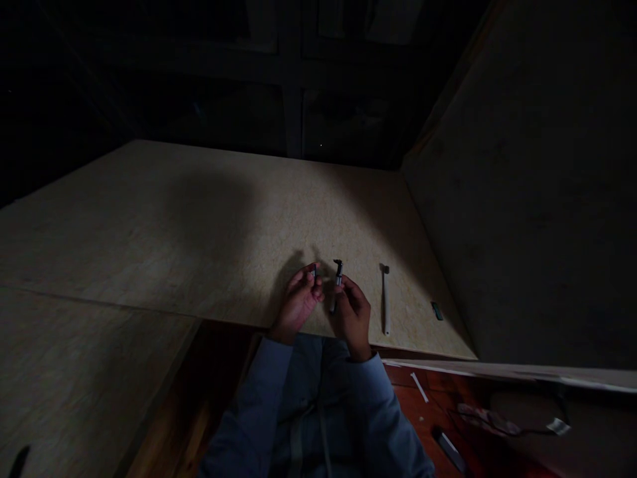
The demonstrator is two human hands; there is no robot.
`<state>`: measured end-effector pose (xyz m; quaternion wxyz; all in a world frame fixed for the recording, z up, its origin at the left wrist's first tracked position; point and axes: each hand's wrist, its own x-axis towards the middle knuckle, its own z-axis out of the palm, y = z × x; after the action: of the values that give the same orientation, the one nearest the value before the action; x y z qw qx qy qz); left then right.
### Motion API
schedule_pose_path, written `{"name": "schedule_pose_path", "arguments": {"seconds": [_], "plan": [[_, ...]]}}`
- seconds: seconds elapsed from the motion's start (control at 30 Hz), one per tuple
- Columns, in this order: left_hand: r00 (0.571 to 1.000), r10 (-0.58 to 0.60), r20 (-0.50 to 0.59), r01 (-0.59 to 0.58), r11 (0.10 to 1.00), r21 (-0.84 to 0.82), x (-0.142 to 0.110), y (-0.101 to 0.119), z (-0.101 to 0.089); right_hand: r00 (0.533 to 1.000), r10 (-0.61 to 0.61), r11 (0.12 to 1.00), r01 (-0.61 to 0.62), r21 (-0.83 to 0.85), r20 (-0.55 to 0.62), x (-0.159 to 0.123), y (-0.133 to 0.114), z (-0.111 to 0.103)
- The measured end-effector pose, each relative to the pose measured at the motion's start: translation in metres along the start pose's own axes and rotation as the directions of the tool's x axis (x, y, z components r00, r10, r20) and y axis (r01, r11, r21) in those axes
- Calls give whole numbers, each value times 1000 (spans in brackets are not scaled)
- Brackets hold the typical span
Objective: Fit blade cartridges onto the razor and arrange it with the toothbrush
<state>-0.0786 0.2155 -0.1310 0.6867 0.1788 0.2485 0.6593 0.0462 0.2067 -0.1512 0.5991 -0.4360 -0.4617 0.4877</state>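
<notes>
Above the front of the table, my right hand (pixel 352 311) is closed around a slim black-and-silver tool (pixel 339 273) with a bent tip pointing up. The lower end of that tool shows below my fingers. My left hand (pixel 302 297), slightly apart on the left, pinches a small dark piece (pixel 314 273) between thumb and fingers; its kind is too dim to make out. To the right of my right hand lies a white toothbrush (pixel 386 302), its dark head facing away from me. Farther right is a small green-and-dark flat item (pixel 436 311).
The pale table (pixel 279 206) meets a dark upright panel (pixel 527 219) on its right side. A second pale surface (pixel 64 372) adjoins at the lower left. On the reddish floor below lie a white strip (pixel 419 387), a dark elongated object (pixel 449 450) and a cable.
</notes>
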Motion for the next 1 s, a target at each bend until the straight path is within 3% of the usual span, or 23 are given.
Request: {"name": "schedule_pose_path", "arguments": {"seconds": [0.27, 0.57, 1.0], "plan": [[999, 53, -14, -52, 997, 62, -1, -4, -2, 1000, -8, 1000, 8, 13, 10, 0, 2, -5], [994, 85, -72, -76, 990, 121, -2, -5, 2, 988, -132, 991, 134, -26, 86, 1, -9, -3], [994, 71, -80, -58, 985, 160, -4, -3, 3, 984, -101, 994, 105, -15, 147, 0, -10, -1]]}}
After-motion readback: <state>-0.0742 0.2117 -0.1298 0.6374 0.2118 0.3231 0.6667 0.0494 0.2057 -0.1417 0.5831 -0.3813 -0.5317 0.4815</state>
